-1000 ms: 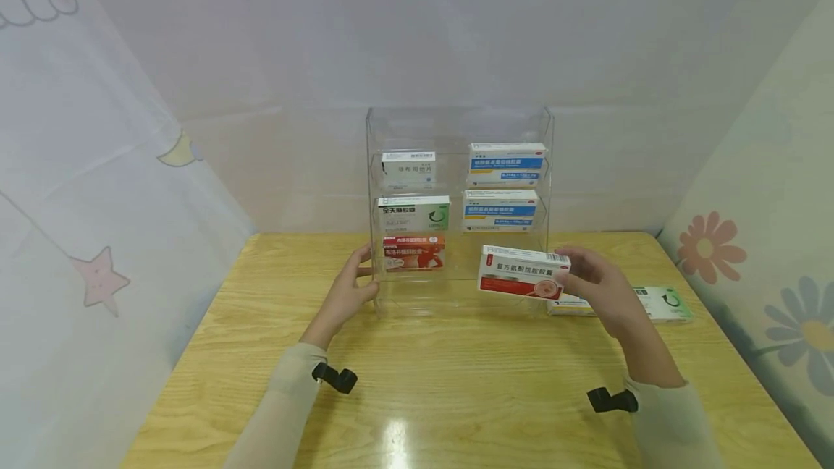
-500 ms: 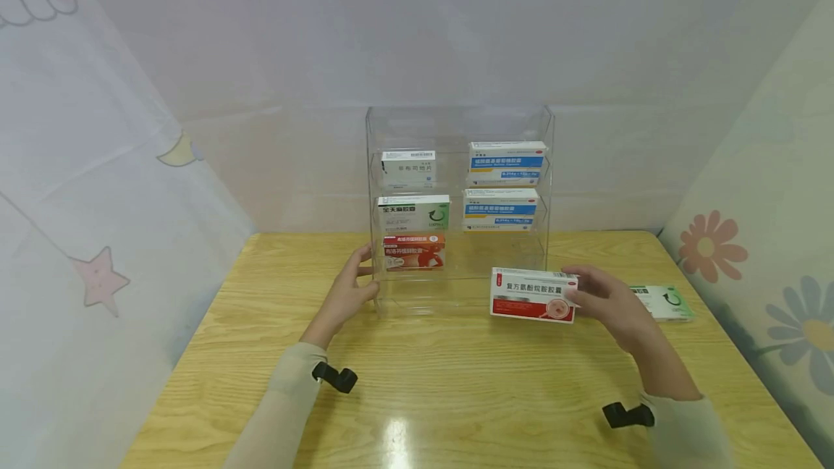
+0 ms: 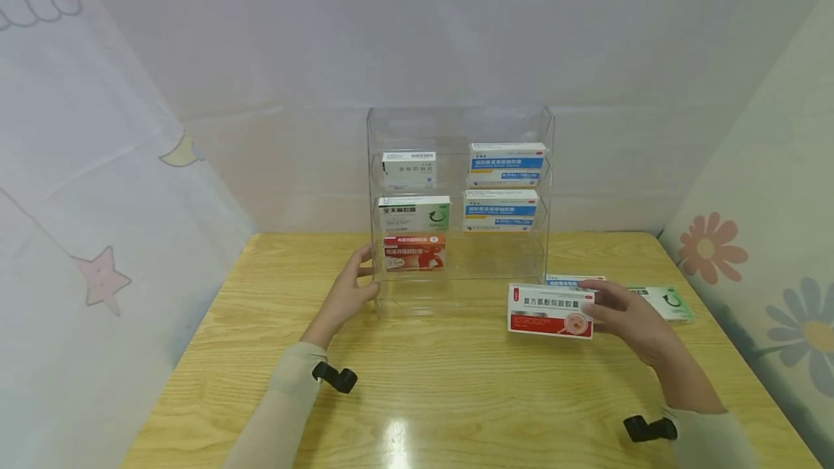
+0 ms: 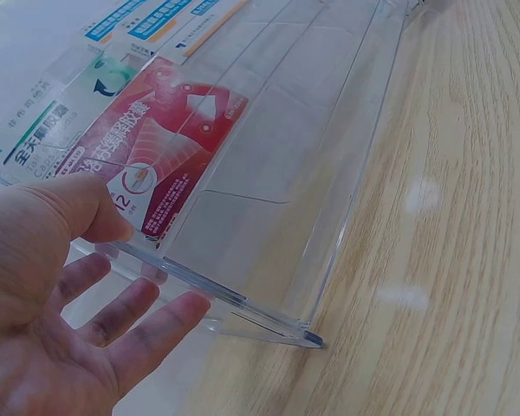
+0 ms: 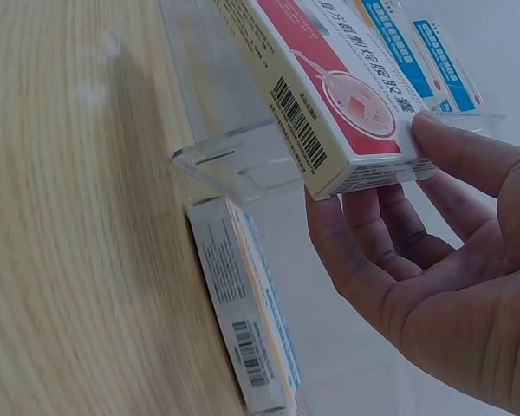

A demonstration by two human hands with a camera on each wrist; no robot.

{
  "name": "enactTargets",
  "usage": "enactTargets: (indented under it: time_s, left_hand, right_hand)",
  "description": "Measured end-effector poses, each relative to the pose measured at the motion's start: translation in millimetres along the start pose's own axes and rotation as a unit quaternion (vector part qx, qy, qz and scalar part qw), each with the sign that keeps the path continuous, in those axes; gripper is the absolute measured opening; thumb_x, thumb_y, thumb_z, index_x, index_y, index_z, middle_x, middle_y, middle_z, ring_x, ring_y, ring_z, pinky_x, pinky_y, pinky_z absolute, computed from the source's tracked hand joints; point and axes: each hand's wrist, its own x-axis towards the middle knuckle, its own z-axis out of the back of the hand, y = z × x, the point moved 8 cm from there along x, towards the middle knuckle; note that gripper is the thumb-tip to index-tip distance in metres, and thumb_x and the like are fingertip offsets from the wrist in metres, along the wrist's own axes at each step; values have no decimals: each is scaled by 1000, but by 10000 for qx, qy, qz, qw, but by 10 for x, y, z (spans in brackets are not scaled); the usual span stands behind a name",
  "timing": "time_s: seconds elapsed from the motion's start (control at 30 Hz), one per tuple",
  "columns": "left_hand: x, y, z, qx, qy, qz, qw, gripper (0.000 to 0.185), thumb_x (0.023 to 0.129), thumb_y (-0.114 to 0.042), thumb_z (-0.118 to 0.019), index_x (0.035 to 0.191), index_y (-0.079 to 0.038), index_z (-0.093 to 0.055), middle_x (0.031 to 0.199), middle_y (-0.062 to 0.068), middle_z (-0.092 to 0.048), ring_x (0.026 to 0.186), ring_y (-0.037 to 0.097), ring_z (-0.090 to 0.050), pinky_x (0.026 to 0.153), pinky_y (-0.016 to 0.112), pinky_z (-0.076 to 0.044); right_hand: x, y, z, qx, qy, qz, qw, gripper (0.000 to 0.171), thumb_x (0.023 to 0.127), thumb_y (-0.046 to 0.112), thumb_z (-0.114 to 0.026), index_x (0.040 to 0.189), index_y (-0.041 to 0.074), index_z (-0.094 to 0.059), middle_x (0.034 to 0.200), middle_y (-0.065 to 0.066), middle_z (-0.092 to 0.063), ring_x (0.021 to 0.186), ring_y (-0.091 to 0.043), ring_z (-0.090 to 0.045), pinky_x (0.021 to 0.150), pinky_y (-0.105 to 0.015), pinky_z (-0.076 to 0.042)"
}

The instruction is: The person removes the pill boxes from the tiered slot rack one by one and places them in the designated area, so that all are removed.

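My right hand holds a white and red medicine box by its right end, thumb on top and fingers beneath, low over the table in front of the rack's right side. The right wrist view shows that box in the hand, barcode end facing the camera. My left hand pinches the left wall of the clear acrylic rack, thumb in front and fingers outside. The left wrist view shows this hand on the rack, beside a red-orange box.
The rack holds a white box, two blue boxes, a green-white box and the red-orange box. A blue-white box and a green-white box lie flat on the wooden table. Fabric walls close it in.
My right hand has carried the white and red box down and to the right, away from the rack's lower right shelf. The blue-white box behind it now shows. The left hand stayed put.
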Motion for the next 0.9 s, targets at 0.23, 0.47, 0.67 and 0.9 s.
enactTargets:
  time_s: [0.23,0.47,0.67,0.9]
  left_hand:
    - [-1,32,14,-17,-105,-86,9999,81,94,-3,-60,161,-27,-23,161,6,-31,137,36,-43,93,46,-55]
    - [1,48,16,-21,-137,-82,9999,81,93,-3,-60,161,-30,-24,160,3,-33,135,34,-45,92,46,-56]
    - [5,58,24,17,-148,-78,9999,81,93,-4,-61,161,-31,-24,159,2,-33,135,33,-44,92,46,-56]
    - [-24,-15,8,-11,-74,-132,9999,81,94,-1,-59,162,-25,-23,161,8,-31,136,38,-43,93,46,-56]
  right_hand:
    - [-55,-106,87,-15,80,-222,9997,64,100,29,-64,152,2,-38,120,-20,-45,104,-23,-60,88,-39,-58]
    - [-99,-240,154,84,224,-459,9987,65,100,27,-64,152,-1,-36,126,-24,-46,107,-25,-60,89,-43,-58]
    - [-127,-393,226,170,282,-644,9974,64,102,26,-62,152,-4,-35,125,-23,-40,106,-25,-55,88,-45,-57]
    - [-157,-639,326,337,429,-1068,9928,67,102,29,-61,154,-2,-32,149,-31,-34,116,-28,-58,93,-48,-56]
